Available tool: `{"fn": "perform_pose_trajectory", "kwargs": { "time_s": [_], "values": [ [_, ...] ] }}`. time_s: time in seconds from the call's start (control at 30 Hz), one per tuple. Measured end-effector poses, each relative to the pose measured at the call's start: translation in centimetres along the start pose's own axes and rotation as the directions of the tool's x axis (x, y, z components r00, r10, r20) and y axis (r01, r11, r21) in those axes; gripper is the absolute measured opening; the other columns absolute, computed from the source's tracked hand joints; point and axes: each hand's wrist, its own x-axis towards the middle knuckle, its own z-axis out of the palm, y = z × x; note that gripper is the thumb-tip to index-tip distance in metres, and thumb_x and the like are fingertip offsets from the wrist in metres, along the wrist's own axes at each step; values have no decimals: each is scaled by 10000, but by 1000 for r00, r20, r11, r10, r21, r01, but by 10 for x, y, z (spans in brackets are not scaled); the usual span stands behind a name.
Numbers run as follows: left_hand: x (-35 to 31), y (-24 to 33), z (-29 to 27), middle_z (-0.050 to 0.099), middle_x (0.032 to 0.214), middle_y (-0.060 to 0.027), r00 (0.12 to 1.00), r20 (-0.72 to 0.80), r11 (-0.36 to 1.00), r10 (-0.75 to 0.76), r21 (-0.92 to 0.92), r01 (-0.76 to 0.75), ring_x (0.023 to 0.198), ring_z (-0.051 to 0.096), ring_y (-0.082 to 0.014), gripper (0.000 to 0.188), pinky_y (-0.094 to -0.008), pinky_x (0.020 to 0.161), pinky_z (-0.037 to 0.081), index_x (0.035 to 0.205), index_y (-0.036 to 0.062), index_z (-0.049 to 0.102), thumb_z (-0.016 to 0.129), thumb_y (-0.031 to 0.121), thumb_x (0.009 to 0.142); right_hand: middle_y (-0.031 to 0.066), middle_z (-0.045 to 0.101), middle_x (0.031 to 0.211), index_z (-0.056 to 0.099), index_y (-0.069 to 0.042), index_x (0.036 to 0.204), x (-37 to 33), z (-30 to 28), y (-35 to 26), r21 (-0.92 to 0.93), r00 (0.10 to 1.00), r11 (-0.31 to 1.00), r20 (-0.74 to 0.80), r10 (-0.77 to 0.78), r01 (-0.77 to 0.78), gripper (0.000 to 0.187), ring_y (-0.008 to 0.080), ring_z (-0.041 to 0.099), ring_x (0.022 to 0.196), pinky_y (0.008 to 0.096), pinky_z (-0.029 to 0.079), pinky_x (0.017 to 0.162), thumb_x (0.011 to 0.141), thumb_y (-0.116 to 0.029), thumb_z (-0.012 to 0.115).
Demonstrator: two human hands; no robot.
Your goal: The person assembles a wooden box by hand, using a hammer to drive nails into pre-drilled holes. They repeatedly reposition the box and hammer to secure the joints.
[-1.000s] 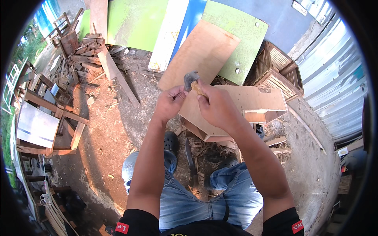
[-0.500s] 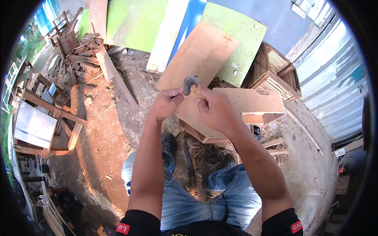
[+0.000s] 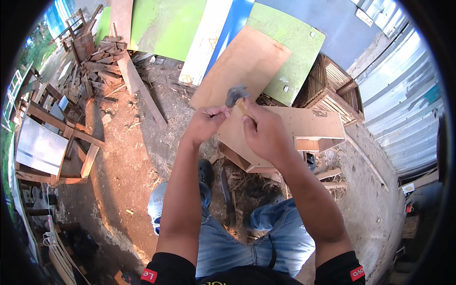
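My right hand [image 3: 267, 132] is closed around the short wooden handle of a hammer [image 3: 236, 95]. The hammer's grey metal head is slightly blurred, just above and right of my left fingertips. My left hand [image 3: 203, 126] pinches with thumb and forefinger beside the near-left end of a plywood box [image 3: 308, 122]; whatever lies between those fingertips is too small to make out. The box has a flat top panel, an open side and a notch cut at its right. It sits in front of my legs, partly covered by my right hand and forearm.
A machete-like blade [image 3: 226, 190] lies between my feet. A plywood sheet [image 3: 242, 61] leans on green panels [image 3: 161, 28] ahead. A slatted wooden crate [image 3: 332, 90] stands far right, by a corrugated metal wall [image 3: 399, 95]. Scrap wood [image 3: 107, 66] and wooden frames [image 3: 71, 137] are at left.
The hammer head has moved up and right, away from my left fingertips. My left hand keeps its pinch in nearly the same place.
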Motion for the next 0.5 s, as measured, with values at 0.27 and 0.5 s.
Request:
{"fn": "perform_pose_trajectory", "kwargs": {
  "time_s": [0.27, 0.5],
  "values": [
    [-1, -1, 0, 711, 975, 14, 999, 3, 999, 40, 21, -40, 888, 600, -53, 210, -235, 804, 496, 1101, 11, 741, 650, 146, 969, 284, 683, 1026, 549, 42, 1355, -4, 3, 18, -1, 994, 999, 93, 53, -53, 448, 390, 695, 853, 398, 530, 761, 932, -101, 591],
    [-9, 3, -3, 625, 777, 32, 993, -117, 996, -22, -85, 12, 731, 555, -68, 428, -241, 687, 462, 1342, 34, 582, 662, 130, 932, 75, 647, 891, 510, -6, 1416, -5, 3, 40, 194, 879, 859, 160, 448, -473, 461, 113, 582, 612, 281, 491, 546, 969, -109, 560]
  ]
}}
